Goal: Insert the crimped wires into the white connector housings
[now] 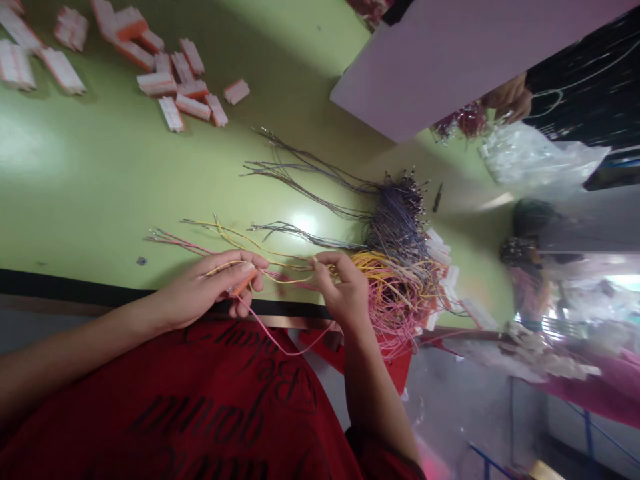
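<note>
My left hand (pixel 220 283) is closed around an orange connector block (pixel 242 283), near the table's front edge. A pink wire (pixel 270 343) loops down from the block towards my right forearm. In my right hand (pixel 343 290), thumb and forefinger pinch a yellow wire (pixel 287 280) that runs across to the left hand. Beyond the hands, loose yellow wire ends (pixel 215 225) and pink wire ends (pixel 170 239) lie on the table. To the right of my right hand sits a tangled heap of yellow wires (pixel 383 277) and pink wires (pixel 393 317).
Dark purple and grey wires (pixel 395 213) are bunched behind the heap, their ends spread leftward. Several white-and-orange connector blocks (pixel 193 90) lie at the far left of the green table (pixel 125 167). A pale panel (pixel 400 73) stands at the back; another person's hand (pixel 510 99) shows beyond it.
</note>
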A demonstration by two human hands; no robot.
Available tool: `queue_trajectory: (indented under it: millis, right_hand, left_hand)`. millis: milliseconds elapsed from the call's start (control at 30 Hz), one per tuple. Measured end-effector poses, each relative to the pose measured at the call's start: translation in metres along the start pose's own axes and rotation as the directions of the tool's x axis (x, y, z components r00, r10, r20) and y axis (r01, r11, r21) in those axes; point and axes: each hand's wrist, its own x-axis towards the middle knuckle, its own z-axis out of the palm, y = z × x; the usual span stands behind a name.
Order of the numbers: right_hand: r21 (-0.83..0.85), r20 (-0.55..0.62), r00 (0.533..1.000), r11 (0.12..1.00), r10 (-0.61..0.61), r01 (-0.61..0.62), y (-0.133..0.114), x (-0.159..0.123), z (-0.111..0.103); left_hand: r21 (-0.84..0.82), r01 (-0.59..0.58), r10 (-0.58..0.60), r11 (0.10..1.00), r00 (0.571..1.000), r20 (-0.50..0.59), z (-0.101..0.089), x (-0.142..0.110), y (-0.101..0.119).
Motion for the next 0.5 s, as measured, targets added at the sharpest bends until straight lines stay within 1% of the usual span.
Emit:
queue_trajectory:
  millis: [33,100,167,233,300,400,467,500]
  right_hand:
    - [0.097,-0.048,0.997,0.993,0.065,-0.061,0.002,-0.002,-0.004]
    - [0.279,-0.113,0.976,0.948,0.188,-0.150,0.005,-0.004,-0.011]
    - [0.418,-0.159,0.948,0.889,0.275,-0.188,0.006,-0.003,-0.013]
    - [0.499,-0.197,0.926,0.846,0.322,-0.188,0.009,-0.001,-0.011]
    - [0.517,-0.242,0.916,0.841,0.321,-0.158,0.013,0.004,-0.009]
    - [0.487,-0.287,0.921,0.868,0.263,-0.096,0.021,0.011,-0.013]
    - [0.498,-0.308,0.921,0.865,0.240,-0.059,0.020,0.014,-0.020]
    - [0.511,-0.321,0.917,0.858,0.238,-0.044,0.016,0.014,-0.023]
  left_hand:
    - [0.011,0.004,-0.004,1.000,1.000,-0.021,0.002,0.002,0.000]
    - [0.052,0.018,-0.014,0.998,0.997,-0.072,0.004,0.005,0.001]
    - [0.083,0.028,-0.018,0.996,0.992,-0.122,0.005,0.007,0.002]
    - [0.106,0.034,-0.019,0.994,0.990,-0.141,0.004,0.007,0.002]
    - [0.126,0.045,-0.026,0.991,0.988,-0.150,0.003,0.006,0.001]
    - [0.138,0.054,-0.025,0.989,0.979,-0.203,-0.001,0.003,-0.001]
    - [0.129,0.042,-0.010,0.991,0.970,-0.243,-0.002,0.001,-0.001]
    - [0.115,0.031,-0.001,0.993,0.968,-0.253,-0.002,0.001,0.000]
